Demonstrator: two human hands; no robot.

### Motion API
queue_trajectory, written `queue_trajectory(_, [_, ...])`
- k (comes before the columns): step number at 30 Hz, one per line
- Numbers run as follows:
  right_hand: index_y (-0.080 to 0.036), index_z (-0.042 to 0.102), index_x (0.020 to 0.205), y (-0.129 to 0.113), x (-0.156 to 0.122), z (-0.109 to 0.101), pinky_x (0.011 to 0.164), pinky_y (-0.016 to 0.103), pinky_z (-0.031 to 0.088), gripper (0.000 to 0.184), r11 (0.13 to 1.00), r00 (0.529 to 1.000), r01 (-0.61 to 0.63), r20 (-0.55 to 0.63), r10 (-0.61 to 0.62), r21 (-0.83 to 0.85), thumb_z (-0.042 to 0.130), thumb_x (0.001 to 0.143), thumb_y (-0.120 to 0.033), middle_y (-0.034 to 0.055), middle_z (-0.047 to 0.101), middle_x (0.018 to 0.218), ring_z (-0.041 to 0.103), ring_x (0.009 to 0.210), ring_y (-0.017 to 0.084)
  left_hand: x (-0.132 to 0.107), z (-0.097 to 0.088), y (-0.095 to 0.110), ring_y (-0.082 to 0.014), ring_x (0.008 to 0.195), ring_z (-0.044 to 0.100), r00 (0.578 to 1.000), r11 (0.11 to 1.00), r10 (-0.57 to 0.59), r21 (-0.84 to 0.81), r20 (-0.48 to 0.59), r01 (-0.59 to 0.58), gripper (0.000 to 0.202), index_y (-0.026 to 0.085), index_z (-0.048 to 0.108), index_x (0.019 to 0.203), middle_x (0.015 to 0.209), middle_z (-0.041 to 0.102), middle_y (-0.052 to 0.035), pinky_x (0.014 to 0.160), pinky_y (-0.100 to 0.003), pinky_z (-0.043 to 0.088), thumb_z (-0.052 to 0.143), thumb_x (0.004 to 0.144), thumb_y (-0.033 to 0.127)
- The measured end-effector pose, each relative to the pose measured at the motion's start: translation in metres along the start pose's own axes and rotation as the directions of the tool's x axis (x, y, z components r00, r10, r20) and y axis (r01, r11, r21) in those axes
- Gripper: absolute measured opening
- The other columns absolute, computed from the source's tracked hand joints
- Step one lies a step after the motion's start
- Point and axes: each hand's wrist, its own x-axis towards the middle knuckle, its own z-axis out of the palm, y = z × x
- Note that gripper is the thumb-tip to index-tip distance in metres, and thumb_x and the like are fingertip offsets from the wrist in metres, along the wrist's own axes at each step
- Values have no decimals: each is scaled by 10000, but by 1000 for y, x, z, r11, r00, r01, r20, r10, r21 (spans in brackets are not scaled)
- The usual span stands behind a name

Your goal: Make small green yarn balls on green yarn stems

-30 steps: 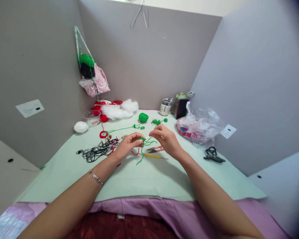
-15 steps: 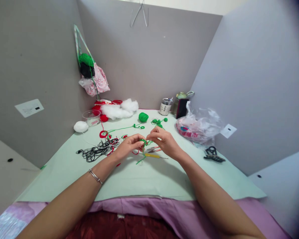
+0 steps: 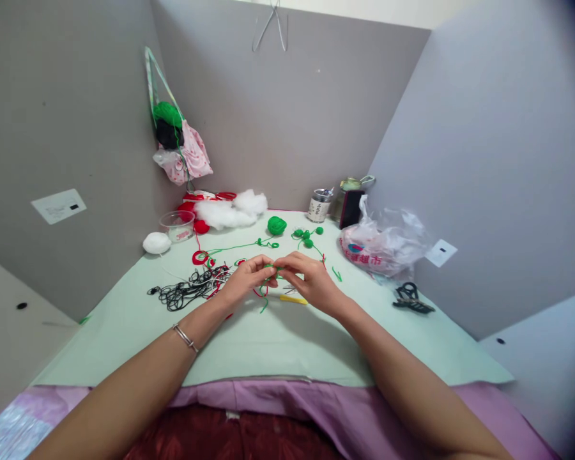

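My left hand (image 3: 249,280) pinches a small green crochet piece (image 3: 269,268) between thumb and fingers, in the middle of the head view. My right hand (image 3: 311,279) is closed at the same piece, its thumb and fingertips meeting those of the left; most of the piece is hidden by the fingers. A green yarn tail (image 3: 263,305) hangs below it. Under my right hand lies a yellow-handled crochet hook (image 3: 293,299), its tip covered. Scissors (image 3: 290,289) behind it are partly hidden.
Tangled black cord (image 3: 186,292) lies left of my hands. Behind are a green yarn ball (image 3: 276,225), green crocheted balls (image 3: 307,243), white stuffing (image 3: 230,212) and a clear tub (image 3: 177,227). At right sit a plastic bag (image 3: 381,246) and a black hair claw (image 3: 412,299). Grey panels surround the table.
My right hand has come in and left, its fingertips now against the green piece. It covers more of the crochet hook and uncovers a green yarn scrap on its right.
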Motion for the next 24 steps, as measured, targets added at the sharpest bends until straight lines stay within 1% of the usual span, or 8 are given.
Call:
queue_trajectory(5, [-194,664,910,1,-2,3,671,244,445,154,980,999,44,4,-44,-192,512,933,-191,40,653,847,592,734,127,2,0,-6,-128,676,586,999,994,-31,109,13,29,260,144,579,830,710,631,-16,664,-247,421,655,784,389])
queue_trajectory(9, [-200,657,974,1,-4,7,616,223,439,172,944,986,132,-59,-157,-304,489,947,-224,81,636,1050,592,722,106,4,-1,-8,-124,661,576,999,993,-41,108,16,39,231,149,564,827,692,631,-14,653,-246,412,646,772,358])
queue_trajectory(12, [-204,647,991,1,-5,12,605,202,447,189,929,969,176,-110,-223,-325,461,962,-217,74,639,1044,609,747,99,3,-1,-5,-122,673,584,999,997,-44,61,-3,44,229,152,556,803,696,607,1,681,-254,432,653,753,353])
queue_trajectory(14, [-208,650,972,1,-6,14,594,194,444,193,888,953,221,-104,-284,-404,458,957,-187,56,654,1016,609,723,90,2,-1,-3,-116,677,584,999,998,-43,33,-16,44,234,152,551,773,703,580,15,708,-261,444,667,738,351])
queue_trajectory(16, [-217,656,971,3,-8,15,584,196,438,208,812,930,280,-65,-362,-512,459,946,-155,42,669,1011,594,669,78,2,-1,-2,-113,684,582,998,999,-48,23,-31,49,232,152,551,761,708,568,20,718,-262,449,677,730,344])
queue_trajectory(18, [-223,659,990,5,-10,16,587,200,440,220,751,903,326,-44,-427,-574,464,935,-136,38,681,1000,581,638,74,2,-1,-1,-110,674,574,998,998,-55,28,-44,56,223,152,554,757,695,564,23,708,-258,448,680,727,335])
queue_trajectory(22, [-217,652,1047,10,-10,18,629,192,463,226,739,867,370,-77,-492,-564,504,910,-116,48,685,985,597,663,79,3,-3,-1,-100,651,557,998,998,-53,31,-41,54,201,150,574,753,694,561,26,721,-264,455,682,723,318])
queue_trajectory(24, [-210,659,1026,11,-9,20,634,186,466,213,764,869,351,-115,-481,-542,516,903,-112,51,684,974,608,684,79,3,-3,-1,-105,681,566,997,998,-62,-4,-40,62,198,150,587,763,725,565,21,762,-279,462,688,717,315])
